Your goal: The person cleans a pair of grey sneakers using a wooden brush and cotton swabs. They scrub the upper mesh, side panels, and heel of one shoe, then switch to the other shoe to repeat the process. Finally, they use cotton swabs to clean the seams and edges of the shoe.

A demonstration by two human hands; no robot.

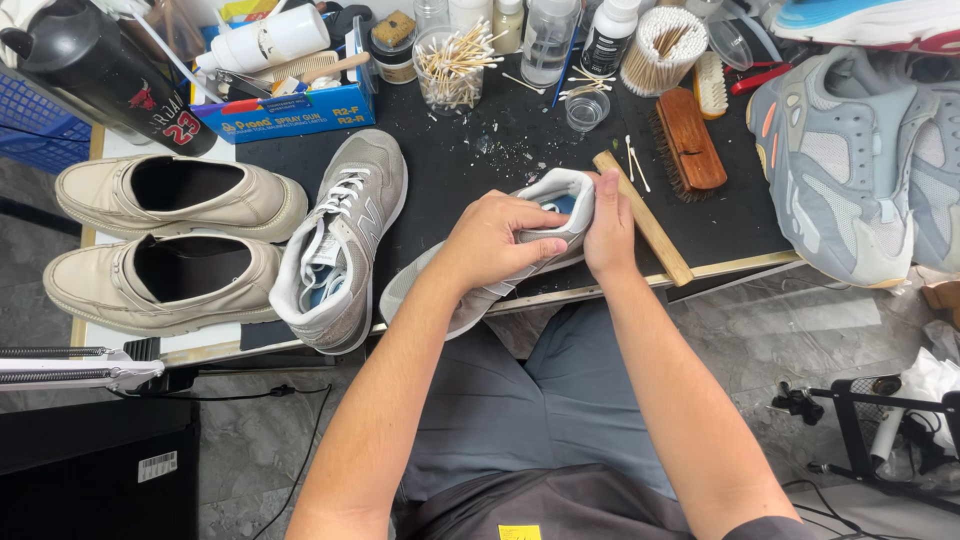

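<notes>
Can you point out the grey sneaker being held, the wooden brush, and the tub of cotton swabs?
Held grey sneaker (560,200): head view, on the padded heel collar between the hands.
Wooden brush (688,140): head view, on its brown wooden back.
Tub of cotton swabs (450,68): head view, on the clear cup's swab bundle.

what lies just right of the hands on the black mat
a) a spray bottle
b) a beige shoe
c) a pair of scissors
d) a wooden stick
d, a pale wooden stick lies slanted on the black mat right beside the right hand, which with the left hand grips the grey sneaker; the beige shoes sit far left.
</notes>
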